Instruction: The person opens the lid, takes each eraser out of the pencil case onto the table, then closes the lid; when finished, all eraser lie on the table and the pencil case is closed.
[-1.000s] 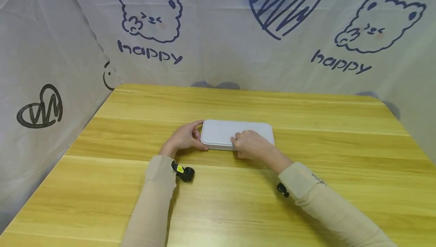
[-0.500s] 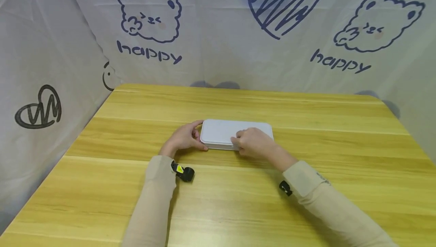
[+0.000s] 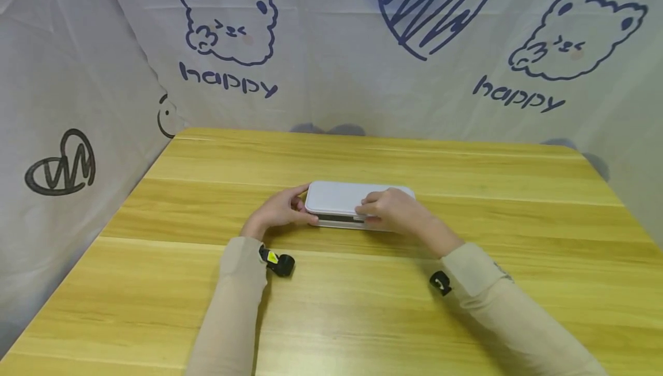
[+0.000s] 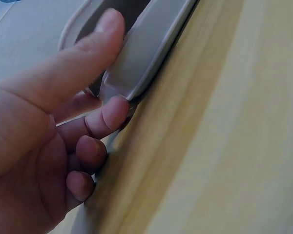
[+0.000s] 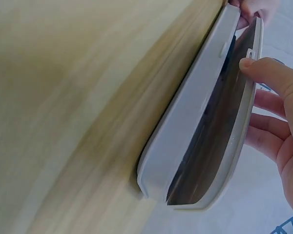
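A white oblong hinged case [image 3: 331, 196] lies on the table, its lid [image 5: 230, 158] raised a little along the near side. Through the gap a dark interior shows, but its contents cannot be made out. My right hand [image 3: 401, 212] pinches the lid's near edge, the thumb at a small catch on the rim and the fingers on its outer face. At the left end, my left hand [image 3: 277, 210] holds the case with thumb in front and index finger behind. The left wrist view has this hand [image 4: 44, 112] with its other fingers curled by the case's end.
The wood-grain table [image 3: 331, 318] extends on all sides of the case. A white cloth [image 3: 331, 48] with drawn bears and hearts hangs behind and to the left. A small black camera [image 3: 279, 264] sits at the left cuff.
The lid, flat on the case before, has come up at its near edge. My right hand has risen and shifted slightly right with it; the left hand stays at the end.
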Demonstrator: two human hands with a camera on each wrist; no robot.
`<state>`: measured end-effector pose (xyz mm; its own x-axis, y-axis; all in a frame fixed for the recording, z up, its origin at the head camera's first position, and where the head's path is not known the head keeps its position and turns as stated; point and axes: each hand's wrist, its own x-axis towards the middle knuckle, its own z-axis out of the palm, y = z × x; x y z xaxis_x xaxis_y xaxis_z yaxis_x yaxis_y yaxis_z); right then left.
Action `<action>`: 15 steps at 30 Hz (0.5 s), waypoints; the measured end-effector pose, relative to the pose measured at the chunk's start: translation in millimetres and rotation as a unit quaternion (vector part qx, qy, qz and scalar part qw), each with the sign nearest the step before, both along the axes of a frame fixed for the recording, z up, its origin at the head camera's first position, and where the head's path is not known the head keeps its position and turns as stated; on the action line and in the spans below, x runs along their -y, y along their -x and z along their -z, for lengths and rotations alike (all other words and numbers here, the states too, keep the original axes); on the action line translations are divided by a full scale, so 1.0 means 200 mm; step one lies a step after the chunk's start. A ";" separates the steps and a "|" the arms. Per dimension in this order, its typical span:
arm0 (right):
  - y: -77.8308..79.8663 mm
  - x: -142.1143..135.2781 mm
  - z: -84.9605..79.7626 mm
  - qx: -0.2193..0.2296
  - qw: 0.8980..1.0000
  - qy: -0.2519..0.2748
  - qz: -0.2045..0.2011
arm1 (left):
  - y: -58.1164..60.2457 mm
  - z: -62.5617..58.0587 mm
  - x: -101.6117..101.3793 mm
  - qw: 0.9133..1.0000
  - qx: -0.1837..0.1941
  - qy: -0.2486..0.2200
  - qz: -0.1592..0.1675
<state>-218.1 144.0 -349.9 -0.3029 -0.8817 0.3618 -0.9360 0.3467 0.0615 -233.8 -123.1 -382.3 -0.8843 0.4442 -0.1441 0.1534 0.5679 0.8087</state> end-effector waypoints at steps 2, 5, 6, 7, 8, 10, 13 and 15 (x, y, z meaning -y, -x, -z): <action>0.00 0.00 -0.01 -0.002 1.000 0.008 0.000 | 0.00 0.00 0.00 1.000 0.005 -0.004 -0.002; 0.00 -0.01 -0.01 0.005 1.000 0.023 0.001 | 0.00 0.00 0.00 1.000 0.007 -0.010 0.003; 0.00 -0.01 -0.02 0.007 1.000 0.028 0.002 | 0.00 0.00 0.00 1.000 0.007 -0.013 0.003; 0.00 -0.01 -0.02 0.010 0.999 0.033 0.001 | -0.01 0.00 0.00 1.000 0.008 -0.017 0.003; 0.00 -0.01 -0.02 0.013 0.999 0.039 0.000 | -0.01 0.00 0.00 1.000 0.008 -0.020 0.004; 0.01 -0.02 -0.02 0.011 0.999 0.051 -0.002 | -0.01 0.00 0.00 1.000 0.010 -0.025 0.001; 0.02 -0.02 -0.03 -0.002 0.997 0.071 -0.009 | 0.00 0.00 0.00 1.000 0.012 -0.028 -0.001; 0.03 -0.02 -0.03 -0.015 0.996 0.082 -0.011 | 0.00 0.00 0.01 1.000 0.014 -0.026 -0.004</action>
<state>-223.8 148.4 -343.4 -0.2719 -0.8156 0.5107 -0.9418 0.3345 0.0328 -233.5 -124.2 -382.7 -0.8834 0.4454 -0.1453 0.1270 0.5262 0.8409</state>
